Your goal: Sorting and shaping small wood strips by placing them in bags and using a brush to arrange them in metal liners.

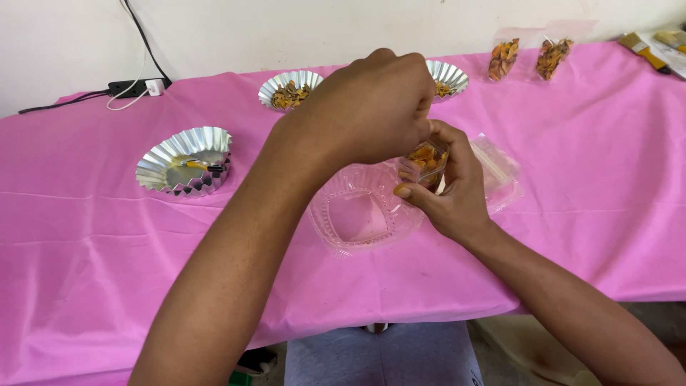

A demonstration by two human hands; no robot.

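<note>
Right hand (454,189) cups a small clear packet (423,163) of orange-brown dried pieces from below, thumb and fingers wrapped around it. Left hand (371,107) is clenched above, fingertips pinching at the packet's top; the exact contact is hidden behind the knuckles. Packet hangs just above an open clear plastic clamshell tray (357,214) on the pink-covered table (107,250).

Around it: a fluted foil dish (187,159) to the left with a small yellow-handled tool inside; two more foil dishes (289,87) further back holding the same dried pieces, one partly hidden by the left hand. Two filled packets (504,58) stand near the far right edge, brushes (643,50) beyond them. A power strip (136,87) sits at the back left.

Judgement on handling: thin film, loose fill. Keep the lower hand steady and the packet upright, work the top with fingertips only, stay over the tray so any spill lands there.
</note>
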